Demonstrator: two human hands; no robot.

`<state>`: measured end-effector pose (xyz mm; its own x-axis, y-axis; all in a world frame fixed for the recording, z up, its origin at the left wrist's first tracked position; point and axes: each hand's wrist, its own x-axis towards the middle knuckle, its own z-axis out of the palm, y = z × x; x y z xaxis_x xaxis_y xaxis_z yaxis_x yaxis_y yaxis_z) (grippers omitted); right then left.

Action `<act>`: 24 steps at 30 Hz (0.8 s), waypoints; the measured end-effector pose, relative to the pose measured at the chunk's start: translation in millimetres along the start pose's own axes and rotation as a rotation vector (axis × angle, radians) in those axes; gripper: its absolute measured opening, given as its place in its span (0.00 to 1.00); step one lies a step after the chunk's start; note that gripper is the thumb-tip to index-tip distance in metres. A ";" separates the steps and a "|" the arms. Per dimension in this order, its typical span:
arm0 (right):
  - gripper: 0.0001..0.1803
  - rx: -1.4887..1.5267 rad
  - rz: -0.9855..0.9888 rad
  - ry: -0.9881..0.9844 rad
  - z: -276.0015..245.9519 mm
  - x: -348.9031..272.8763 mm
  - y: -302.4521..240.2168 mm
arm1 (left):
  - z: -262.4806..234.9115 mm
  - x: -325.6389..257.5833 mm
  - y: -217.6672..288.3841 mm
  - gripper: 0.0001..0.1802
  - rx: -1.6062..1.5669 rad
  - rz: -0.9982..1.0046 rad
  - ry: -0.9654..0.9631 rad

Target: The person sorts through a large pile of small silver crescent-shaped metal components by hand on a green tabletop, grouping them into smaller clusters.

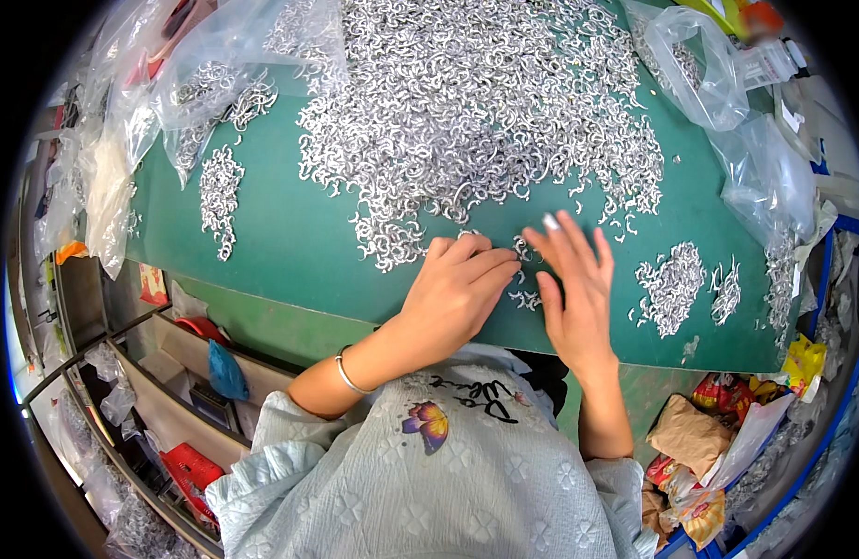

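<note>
**Head view: big heap left, small sorted piles done**

Head cam looked straight down on the green mat [290, 252]. Both hands were working the near edge of the main heap of small silver C-shaped metal rings [476, 102], which covered most of the mat's far half, so by the look of it the bulk was yet to be gone through.

Left hand [457, 293] lay knuckles up, fingers curled and pressed together over a few loose rings [524, 298] at the heap's near fringe; couldn't tell if anything was pinched underneath. Right hand [578, 289] was flat, fingers spread, tips touching the mat just beside those same rings, nothing gripped.

Done so far, judging by layout: a compact pile [669, 284] w/ a thinner one [725, 291] just right of the right hand, plus a narrow strip of rings [221, 200] well off to the left. All small vs. the heap.

Containers:
- Clear plastic bag [215, 88] at far left, lying partly on the mat, rings inside and spilling at its mouth.
- Clear bags [704, 70] at far right, mostly slack; a few rings showed inside.
- Shelf bins [182, 373] below the mat's left edge held red and blue items; too small to tell what.
- Crumpled wrappers [695, 438] lower right, no rings seen there.
</note>
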<state>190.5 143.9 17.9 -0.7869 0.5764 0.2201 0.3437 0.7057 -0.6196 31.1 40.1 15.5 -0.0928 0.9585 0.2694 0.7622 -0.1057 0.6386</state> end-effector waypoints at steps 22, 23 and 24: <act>0.24 -0.058 0.008 0.043 -0.2 -3.6 0.7 | 4.4 -3.7 4.1 0.15 -0.074 -0.016 0.067; 0.24 -0.021 0.004 0.008 3.4 -2.1 -1.5 | 4.8 -2.4 5.0 0.15 -0.078 -0.014 0.081; 0.24 0.017 -0.004 -0.030 5.3 -0.5 -1.9 | 6.0 -3.3 4.2 0.15 -0.077 -0.014 0.064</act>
<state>187.5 140.0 14.9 -0.8033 0.5610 0.2001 0.3320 0.7006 -0.6316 38.5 38.1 13.0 -0.1459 0.9415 0.3038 0.7095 -0.1145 0.6953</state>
